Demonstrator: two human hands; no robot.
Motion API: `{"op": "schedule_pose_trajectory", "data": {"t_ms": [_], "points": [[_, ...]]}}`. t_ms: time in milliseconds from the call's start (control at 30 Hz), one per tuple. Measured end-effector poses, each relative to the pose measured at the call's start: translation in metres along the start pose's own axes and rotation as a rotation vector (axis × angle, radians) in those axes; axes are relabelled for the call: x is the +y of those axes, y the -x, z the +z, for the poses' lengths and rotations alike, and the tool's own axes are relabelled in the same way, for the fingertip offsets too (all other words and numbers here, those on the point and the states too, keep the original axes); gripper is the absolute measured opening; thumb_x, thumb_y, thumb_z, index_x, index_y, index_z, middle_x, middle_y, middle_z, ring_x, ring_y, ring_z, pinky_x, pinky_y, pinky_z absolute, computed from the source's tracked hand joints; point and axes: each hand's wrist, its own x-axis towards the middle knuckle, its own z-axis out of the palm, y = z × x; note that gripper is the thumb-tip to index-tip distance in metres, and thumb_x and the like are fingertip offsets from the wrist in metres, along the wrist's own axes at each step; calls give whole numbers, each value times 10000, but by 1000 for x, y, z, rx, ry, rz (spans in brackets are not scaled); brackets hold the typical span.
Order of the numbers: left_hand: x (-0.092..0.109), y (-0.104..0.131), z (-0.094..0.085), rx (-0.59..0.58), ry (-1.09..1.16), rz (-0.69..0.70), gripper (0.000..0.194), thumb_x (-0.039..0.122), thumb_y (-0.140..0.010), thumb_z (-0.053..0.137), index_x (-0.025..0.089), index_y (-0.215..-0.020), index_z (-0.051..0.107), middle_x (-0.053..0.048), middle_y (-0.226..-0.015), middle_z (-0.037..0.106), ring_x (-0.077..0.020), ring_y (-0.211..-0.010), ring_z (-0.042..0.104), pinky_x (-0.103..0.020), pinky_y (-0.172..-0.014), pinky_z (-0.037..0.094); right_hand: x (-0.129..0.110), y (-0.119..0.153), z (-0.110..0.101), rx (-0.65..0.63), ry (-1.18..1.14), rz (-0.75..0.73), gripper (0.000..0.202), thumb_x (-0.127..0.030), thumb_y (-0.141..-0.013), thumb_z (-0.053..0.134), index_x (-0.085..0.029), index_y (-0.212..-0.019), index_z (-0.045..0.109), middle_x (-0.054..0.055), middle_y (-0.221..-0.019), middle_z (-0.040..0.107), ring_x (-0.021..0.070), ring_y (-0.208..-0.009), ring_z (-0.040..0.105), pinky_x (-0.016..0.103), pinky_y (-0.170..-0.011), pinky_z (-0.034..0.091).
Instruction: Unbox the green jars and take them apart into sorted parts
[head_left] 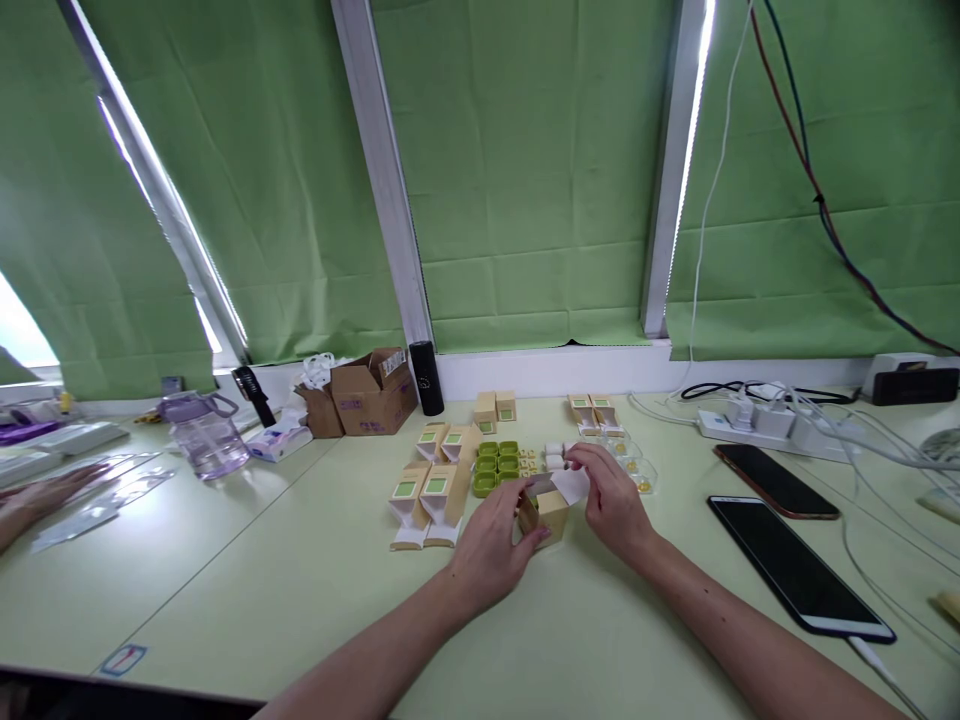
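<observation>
In the head view a small tan cardboard box (553,517) stands open on the table in front of me. My left hand (491,540) grips its left side between thumb and fingers. My right hand (611,500) pinches a white-lined flap (571,485) at the top of the same box. Just behind are several green square cups (486,466), a cluster of tiny pale pieces (528,462) and short white cylinders (554,456), partly covered by my right hand. Clear plastic pieces with yellow bits (637,470) lie to the right. The inside of the box is mostly hidden.
Open tan boxes (441,490) stand left of my hands, others (592,412) at the back. A brown carton (373,395), black cylinder (426,378) and purple bottle (204,435) stand farther left. Phones (795,565) and a power strip (772,428) lie right. Another person's hand (45,500) is far left.
</observation>
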Motion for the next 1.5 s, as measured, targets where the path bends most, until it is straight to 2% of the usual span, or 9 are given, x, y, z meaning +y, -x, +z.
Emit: {"op": "schedule_pose_trajectory", "data": {"t_ms": [167,400,600,833,1033,1167,1267,1367,1500], "points": [[-2,0,1,-6,8,-32,702,229,-873,723,222,-1498,403,-110,-1255,665,-270,-1085,667,-478,-954,576,-3,2,-1,-62,48,-19,496,55,-770,383,-221,-1116,605,63,-960,693,218,-831,643,382,-749,543],[0,-2,-1,20,32,-60,710,199,-830,741,209,-1477,449,-90,-1149,690,-249,-1013,671,-434,-899,584,-21,0,-3,-117,-45,-36,298,-74,-934,460,-220,-1154,598,63,-908,688,229,-840,617,391,-769,512],[2,-2,-2,9,87,-105,721,186,-815,745,199,-1478,460,-86,-1111,681,-231,-977,656,-416,-891,573,-32,-3,-7,-97,-138,40,222,-149,-986,454,-224,-1127,608,62,-901,649,217,-823,606,357,-714,503],[3,-3,-3,6,95,-132,719,192,-783,757,181,-1452,495,-84,-1092,683,-242,-992,659,-422,-918,561,-35,-6,-16,-199,-135,-98,297,-117,-905,498,-224,-1176,558,49,-843,619,233,-799,585,373,-692,487],[-1,-2,-1,15,90,-124,735,201,-790,750,181,-1472,475,-91,-1121,694,-236,-973,670,-407,-892,566,-36,-8,-17,-300,-19,-224,434,-115,-816,556,-229,-1234,541,98,-1035,675,277,-939,618,458,-830,516],[0,-1,1,10,81,-140,785,247,-776,799,198,-1483,461,-88,-1106,695,-244,-969,674,-387,-862,575,-37,-7,-17,-255,-38,-156,375,-112,-801,578,-232,-1155,564,96,-1021,670,276,-942,627,449,-820,527],[0,-1,2,3,69,-128,810,249,-771,816,212,-1490,445,-86,-1113,691,-251,-974,673,-390,-860,578,-39,-8,-16,-225,-90,-56,245,-122,-809,586,-240,-1024,595,78,-960,663,258,-880,629,414,-751,534],[0,1,2,5,35,-57,785,242,-823,772,220,-1516,406,-101,-1165,681,-267,-1031,664,-436,-906,570,-39,-9,-15,-209,-170,71,113,-145,-855,570,-240,-896,616,61,-919,665,211,-765,619,349,-648,531],[3,3,-3,9,-52,83,811,174,-871,694,230,-1579,304,-144,-1263,646,-306,-1173,609,-514,-986,542,-39,-11,-13,-177,-273,183,135,-171,-904,557,-222,-817,646,56,-884,669,166,-656,593,284,-535,501]]}}
